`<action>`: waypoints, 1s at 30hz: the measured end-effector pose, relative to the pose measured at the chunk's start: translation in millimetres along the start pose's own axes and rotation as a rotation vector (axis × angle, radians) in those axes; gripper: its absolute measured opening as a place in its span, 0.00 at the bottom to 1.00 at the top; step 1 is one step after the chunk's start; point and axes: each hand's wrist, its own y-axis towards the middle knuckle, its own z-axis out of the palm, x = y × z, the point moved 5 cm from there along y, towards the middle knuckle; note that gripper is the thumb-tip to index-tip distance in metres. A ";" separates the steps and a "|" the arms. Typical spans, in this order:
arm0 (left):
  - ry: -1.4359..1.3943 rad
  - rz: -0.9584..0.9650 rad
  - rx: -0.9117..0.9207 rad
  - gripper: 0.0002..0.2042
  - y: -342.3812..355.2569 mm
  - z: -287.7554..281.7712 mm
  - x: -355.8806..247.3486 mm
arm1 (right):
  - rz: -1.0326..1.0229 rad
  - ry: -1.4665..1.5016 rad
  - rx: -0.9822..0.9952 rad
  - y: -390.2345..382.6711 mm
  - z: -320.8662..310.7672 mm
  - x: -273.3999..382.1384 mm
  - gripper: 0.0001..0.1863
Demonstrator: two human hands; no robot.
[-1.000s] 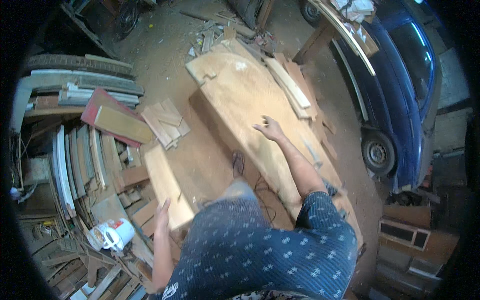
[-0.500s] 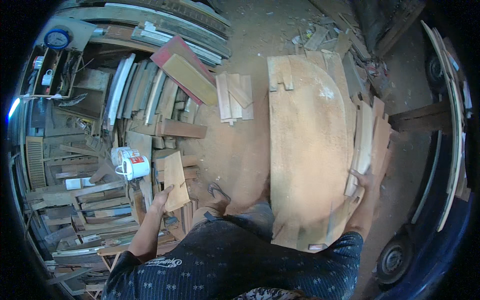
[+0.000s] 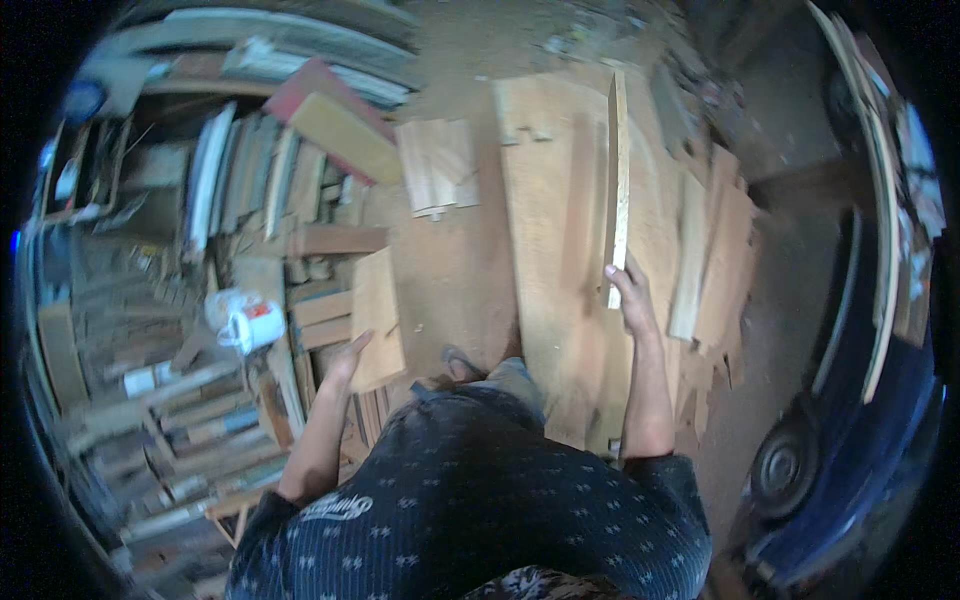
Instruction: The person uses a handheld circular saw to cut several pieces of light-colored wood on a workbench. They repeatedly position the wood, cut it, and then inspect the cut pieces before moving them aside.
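centre-right, a long pale wooden plank [image 3: 618, 185], probably stiff, steadier mid-length, is end-grasped by the right hand [image 3: 632, 292]; centre-left, a flat tan wooden board [image 3: 379, 310], by the left hand [image 3: 347, 365].

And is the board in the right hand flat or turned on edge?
Turned on edge: the board in the right hand shows its narrow, pale edge to the camera, with little of its broad face visible.

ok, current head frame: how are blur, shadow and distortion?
Head view: soft overall, bucket edges smeared; head view: darker band, likely shadow, on the big board left of the plank in the right hand; head view: black fisheye corners, car dim at right.
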 end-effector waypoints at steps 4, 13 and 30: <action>0.033 0.080 -0.030 0.28 -0.8 9.1 -5.6 | 0.051 -0.089 0.053 30.9 121.3 -28.3 0.49; 0.050 0.346 -0.032 0.25 6.6 41.4 -29.1 | 0.132 -0.431 0.521 32.2 275.5 -50.5 0.46; 0.042 0.050 0.786 0.19 -52.1 263.4 -73.1 | 0.225 0.275 -0.037 -85.6 120.8 33.3 0.26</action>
